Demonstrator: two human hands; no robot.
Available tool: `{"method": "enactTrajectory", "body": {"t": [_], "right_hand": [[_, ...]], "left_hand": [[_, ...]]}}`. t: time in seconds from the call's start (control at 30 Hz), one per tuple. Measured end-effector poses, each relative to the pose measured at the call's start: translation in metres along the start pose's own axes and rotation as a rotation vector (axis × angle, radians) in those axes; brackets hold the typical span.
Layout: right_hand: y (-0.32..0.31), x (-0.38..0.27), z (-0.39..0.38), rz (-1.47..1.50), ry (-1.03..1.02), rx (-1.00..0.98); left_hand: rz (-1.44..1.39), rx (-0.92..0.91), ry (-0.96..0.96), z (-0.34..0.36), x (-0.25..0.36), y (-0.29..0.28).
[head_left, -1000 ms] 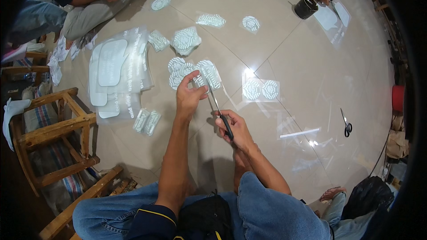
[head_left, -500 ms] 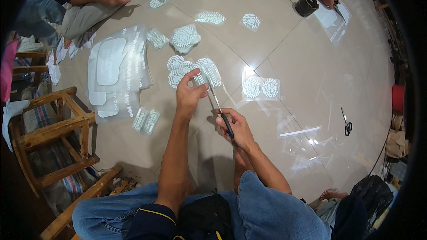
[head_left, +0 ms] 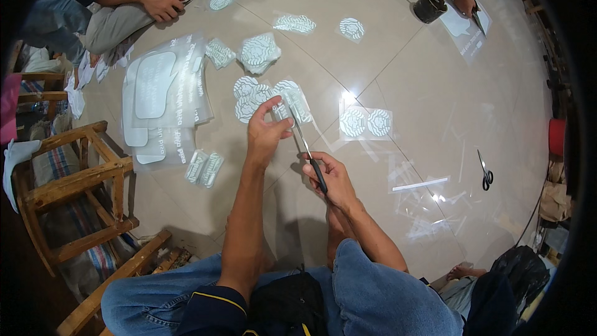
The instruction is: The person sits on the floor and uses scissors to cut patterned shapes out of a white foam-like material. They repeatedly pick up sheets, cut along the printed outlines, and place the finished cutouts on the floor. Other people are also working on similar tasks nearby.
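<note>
My left hand [head_left: 266, 134] pinches a small clear film piece with pale printed lettering [head_left: 282, 111] between thumb and fingers. Black-handled scissors [head_left: 317, 174] are gripped in my right hand [head_left: 334, 180], their blades pointing up and away along the film's right side. Whether the blades are parted there is too small to tell. Just beyond my left hand lie several round, pale-patterned film cutouts [head_left: 245, 104], partly overlapping. To the right rests a clear sheet with two round prints [head_left: 365, 124].
Large printed film sheets [head_left: 152, 96] lie stacked left, near a wooden stool [head_left: 81, 183]. A cutout pile [head_left: 259, 53] sits farther off. Spare scissors [head_left: 485, 174] and film scraps [head_left: 426, 211] lie right. Co-workers' hands show at upper left [head_left: 163, 3] and, beside a dark cup [head_left: 429, 8], upper right [head_left: 461, 1].
My hands stay almost in place; the film at the blades has shifted slightly. At upper left, a co-worker's hand has lowered. The upper-right co-worker's hand and scissors have moved slightly.
</note>
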State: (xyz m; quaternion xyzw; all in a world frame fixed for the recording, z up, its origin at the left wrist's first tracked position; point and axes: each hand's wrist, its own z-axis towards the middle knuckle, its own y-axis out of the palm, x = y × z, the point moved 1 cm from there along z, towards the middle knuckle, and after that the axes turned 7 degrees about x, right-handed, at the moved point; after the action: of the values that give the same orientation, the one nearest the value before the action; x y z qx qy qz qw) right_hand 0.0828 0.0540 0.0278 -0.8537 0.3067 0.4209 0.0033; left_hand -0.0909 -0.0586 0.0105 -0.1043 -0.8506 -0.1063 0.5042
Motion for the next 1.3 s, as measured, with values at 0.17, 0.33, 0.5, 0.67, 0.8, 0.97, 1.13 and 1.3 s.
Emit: {"method": "enactTrajectory", "body": {"t": [0.17,0.33,0.5,0.67,0.8,0.97,1.13,1.3], "right_hand": [[0.002,-0.005,0.002,-0.016,0.014,0.031],[0.004,-0.006,0.006,-0.016,0.0,0.031],[0.006,-0.007,0.019,0.013,0.004,0.021],[0.013,-0.014,0.028,0.03,-0.002,-0.012],[0.012,-0.012,0.034,0.034,0.007,-0.009],[0.009,-0.013,0.031,0.024,0.017,0.003],[-0.015,-0.009,0.009,0.059,0.0,0.094],[-0.05,-0.008,-0.015,0.114,-0.025,0.219]], "left_hand": [[-0.019,0.0,-0.003,-0.003,-0.002,0.002],[-0.021,-0.033,-0.017,-0.002,-0.006,0.001],[-0.022,-0.014,-0.003,-0.004,-0.004,0.004],[-0.005,-0.013,-0.026,-0.002,-0.005,-0.002],[0.001,-0.005,-0.043,-0.003,-0.006,0.0],[0.001,0.039,0.004,0.003,-0.014,-0.006],[0.085,0.084,0.054,0.011,-0.014,-0.018],[0.361,0.043,0.254,-0.002,-0.015,0.008]]}}
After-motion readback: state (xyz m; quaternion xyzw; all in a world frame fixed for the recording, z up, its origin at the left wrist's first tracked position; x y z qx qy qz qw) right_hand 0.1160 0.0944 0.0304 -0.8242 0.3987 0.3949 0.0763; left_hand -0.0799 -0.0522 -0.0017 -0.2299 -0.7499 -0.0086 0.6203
